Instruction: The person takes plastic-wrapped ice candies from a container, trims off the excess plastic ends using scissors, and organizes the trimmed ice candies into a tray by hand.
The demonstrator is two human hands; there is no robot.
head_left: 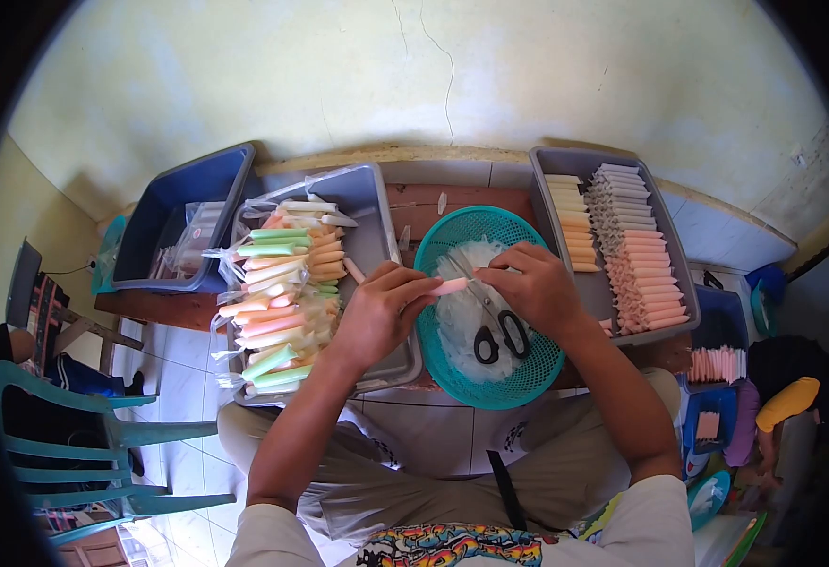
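My left hand [388, 307] is closed around a pink plastic-wrapped stick [450, 286], like an ice pop, held level above a round teal basket [438, 241]. At its right end, the fingers of my right hand [532, 283] are pinched together; what sits between them is too small to make out, perhaps the clear wrapper end. Below my hands, black-handled scissors [501, 333] lie across a heap of clear plastic pieces [466, 345] in the basket, their blades pointing up and left.
Left of the basket, a grey tray [374, 217] holds bagged coloured sticks [273, 283]. Rows of wrapped sticks [646, 250] fill part of the right tray [565, 163]. Further left are a dark blue tray [159, 203] and green chair [74, 449]. Another person's arm [785, 406] shows at right.
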